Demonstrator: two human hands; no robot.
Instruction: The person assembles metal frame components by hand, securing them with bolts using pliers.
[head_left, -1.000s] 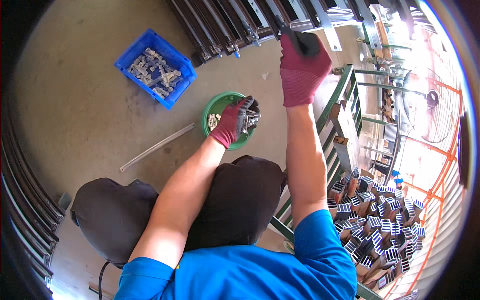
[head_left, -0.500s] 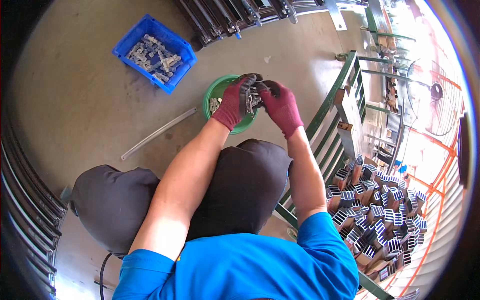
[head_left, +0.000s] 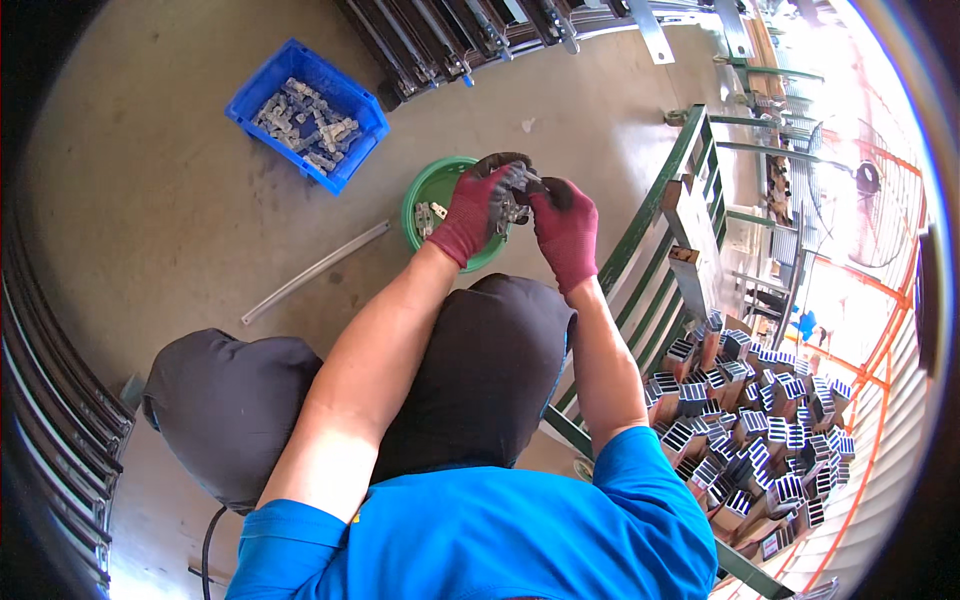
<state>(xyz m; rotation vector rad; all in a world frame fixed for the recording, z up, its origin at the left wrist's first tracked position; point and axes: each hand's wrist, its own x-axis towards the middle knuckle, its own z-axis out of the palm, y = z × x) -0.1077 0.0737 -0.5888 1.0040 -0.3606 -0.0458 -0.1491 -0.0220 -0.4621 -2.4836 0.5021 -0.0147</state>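
A person in a blue shirt is crouching on the concrete floor point(head_left: 150, 200), dark-trousered knees spread below the forearms; to the right a green metal rack point(head_left: 655, 240) is standing, and beyond it a heap of short aluminium profile offcuts point(head_left: 760, 420) is lying with cut ends facing up; a pale plastic strip point(head_left: 315, 272) is resting on the floor left of the knees.

The blue plastic bin point(head_left: 345, 165), well apart at upper left, is holding a pile of small grey metal fittings; the green bowl point(head_left: 425, 195) is sitting just under both hands, with a couple of the same small brackets showing inside at its left.

The left hand point(head_left: 478, 208), in a red glove, is cupping a cluster of metal brackets point(head_left: 512, 200) above the bowl's right half, fingers curled closed around them; the right hand point(head_left: 566, 232) is meeting it from the right, its fingers point(head_left: 540, 190) pinching at that cluster's upper edge; the right hand is therefore touching the pieces already, and their long axis cannot be made out.
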